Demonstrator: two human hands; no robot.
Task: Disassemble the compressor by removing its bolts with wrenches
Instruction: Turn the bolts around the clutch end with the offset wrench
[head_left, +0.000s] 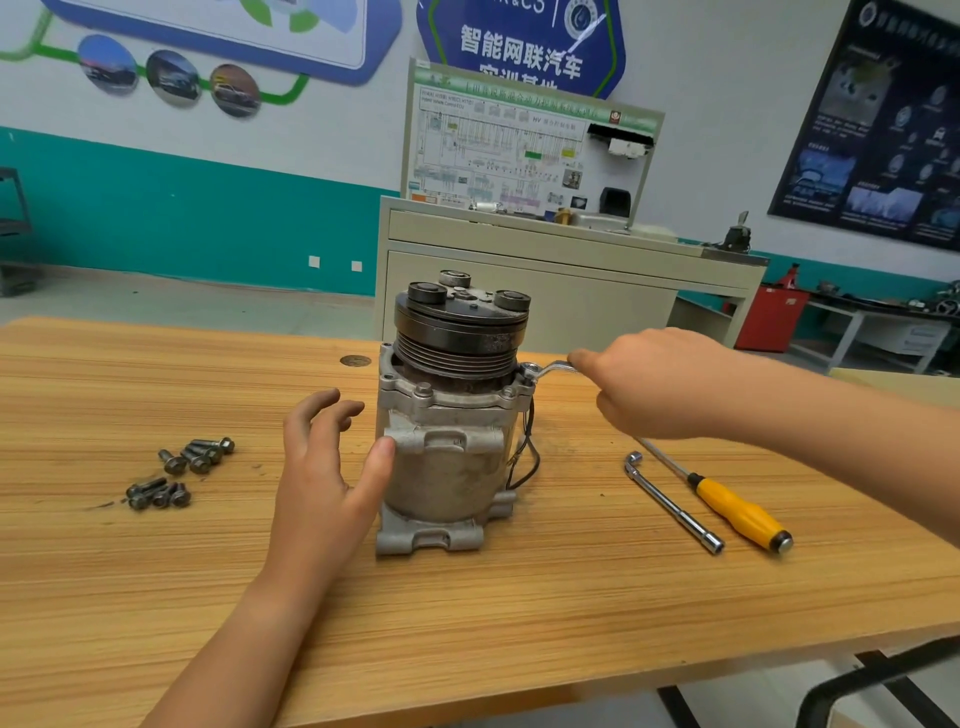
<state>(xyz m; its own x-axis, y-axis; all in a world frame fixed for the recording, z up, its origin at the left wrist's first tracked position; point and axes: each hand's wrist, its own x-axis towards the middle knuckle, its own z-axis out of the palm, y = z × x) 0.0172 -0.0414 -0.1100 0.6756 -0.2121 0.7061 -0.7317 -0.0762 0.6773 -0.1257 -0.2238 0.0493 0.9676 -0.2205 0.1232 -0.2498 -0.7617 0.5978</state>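
While the right hand grips a wrench set on a bolt at the compressor's top flange, the left hand, fingers spread, rests its thumb against the housing. Compressor stands upright mid-table; loose bolts lie toward the left edge, a socket wrench and screwdriver toward the right.

This is an automotive training workshop. A pale cabinet carries an upright wiring-diagram teaching board against the white-and-teal wall, beneath a blue hexagonal sign with Chinese lettering. A dark technical poster of car parts hangs to the right. Loose steel bolts and a yellow-handled screwdriver lie on the wood-grain workbench.
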